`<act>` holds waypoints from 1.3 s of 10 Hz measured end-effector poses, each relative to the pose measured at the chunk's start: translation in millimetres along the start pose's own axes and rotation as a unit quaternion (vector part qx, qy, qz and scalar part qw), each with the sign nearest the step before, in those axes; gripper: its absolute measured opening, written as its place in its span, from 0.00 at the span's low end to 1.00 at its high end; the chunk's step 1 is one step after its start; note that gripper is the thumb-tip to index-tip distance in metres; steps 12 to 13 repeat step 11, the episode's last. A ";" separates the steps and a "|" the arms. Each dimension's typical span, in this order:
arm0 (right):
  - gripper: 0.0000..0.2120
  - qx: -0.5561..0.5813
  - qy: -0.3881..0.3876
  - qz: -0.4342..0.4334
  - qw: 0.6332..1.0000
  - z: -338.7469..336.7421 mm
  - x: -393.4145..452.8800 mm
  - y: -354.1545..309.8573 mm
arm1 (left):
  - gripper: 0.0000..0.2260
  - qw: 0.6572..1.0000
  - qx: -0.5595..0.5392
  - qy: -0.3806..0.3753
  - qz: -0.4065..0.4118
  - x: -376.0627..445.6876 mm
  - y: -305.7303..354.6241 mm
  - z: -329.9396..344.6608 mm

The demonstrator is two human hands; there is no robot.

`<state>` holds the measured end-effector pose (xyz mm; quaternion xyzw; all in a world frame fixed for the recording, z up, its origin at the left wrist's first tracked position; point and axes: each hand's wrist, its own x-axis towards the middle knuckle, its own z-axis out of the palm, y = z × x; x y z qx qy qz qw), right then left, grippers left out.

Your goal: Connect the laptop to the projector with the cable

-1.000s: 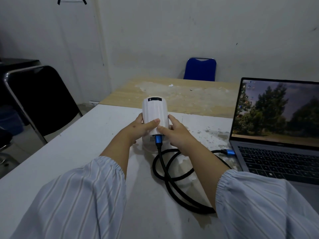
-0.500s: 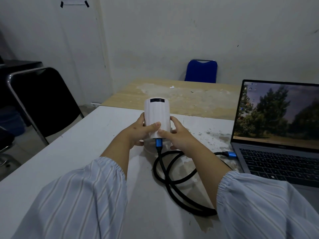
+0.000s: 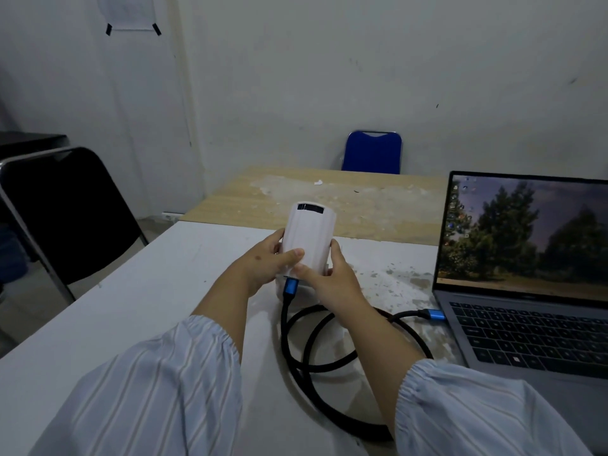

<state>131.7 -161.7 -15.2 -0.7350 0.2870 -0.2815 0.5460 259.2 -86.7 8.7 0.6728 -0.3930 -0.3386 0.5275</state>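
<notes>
A small white projector [image 3: 309, 235] is held a little above the white table [image 3: 148, 291], its far end tipped up. My left hand [image 3: 266, 263] grips its left side and my right hand [image 3: 324, 278] its right side, both thumbs on top. A black braided cable [image 3: 296, 350] with a blue plug [image 3: 291, 287] sits in the projector's near end. The cable loops on the table, and its other blue plug [image 3: 433, 314] meets the left edge of the open laptop [image 3: 526, 330], whose screen shows trees.
A black folding chair [image 3: 62, 212] stands at the left of the table. Beyond lies a worn wooden table [image 3: 329, 199] with a blue chair [image 3: 373, 153] behind it, against the wall. The cable loops take up the table between my arms.
Both hands have lifted the projector off the table and tipped its far end upward. The cable's plug stays in it. My view has tilted up slightly.
</notes>
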 end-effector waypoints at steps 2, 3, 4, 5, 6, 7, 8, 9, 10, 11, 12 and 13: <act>0.41 -0.016 0.045 0.015 0.999 7.4 2.9 3.8 | 0.23 1.000 -0.006 -0.029 0.010 6.8 5.1 -0.8; 0.41 -0.016 0.052 0.020 0.998 9.4 5.0 3.9 | 0.23 1.000 0.009 -0.014 0.014 7.2 6.2 0.5; 0.44 0.000 0.054 0.030 0.998 10.1 4.2 2.9 | 0.24 0.999 0.050 -0.001 0.017 6.9 9.5 1.0; 0.44 -0.011 0.054 0.039 0.998 9.3 2.7 -0.9 | 0.24 0.997 0.079 0.017 0.013 4.1 13.5 3.6; 0.42 -0.048 0.042 0.049 0.997 7.9 1.1 -7.7 | 0.25 0.990 0.128 0.051 0.020 -0.3 14.6 10.2; 0.35 -0.094 0.021 0.049 0.994 2.2 -4.1 -13.5 | 0.24 0.979 0.174 0.098 0.042 -7.2 13.5 19.4; 0.15 -0.206 -0.004 0.034 0.978 -10.8 -12.5 -10.0 | 0.25 0.961 0.229 0.149 0.047 -12.7 7.4 30.1; 0.09 -0.316 -0.035 0.039 0.947 -30.8 -24.6 -3.9 | 0.33 0.938 0.283 0.191 0.049 -25.2 -0.6 49.1; 0.14 -0.364 -0.074 0.054 0.927 -48.4 -34.4 4.6 | 0.35 0.902 0.380 0.199 0.042 -35.3 -10.4 68.9; 0.12 -0.376 -0.091 0.016 0.922 -57.2 -51.2 8.7 | 0.30 0.870 0.453 0.194 0.031 -48.2 -19.2 90.4; 0.12 -0.376 -0.091 0.016 0.922 -57.2 -51.2 8.7 | 0.30 0.870 0.453 0.194 0.031 -48.2 -19.2 90.4; 0.12 -0.376 -0.091 0.016 0.922 -57.2 -51.2 8.7 | 0.30 0.870 0.453 0.194 0.031 -48.2 -19.2 90.4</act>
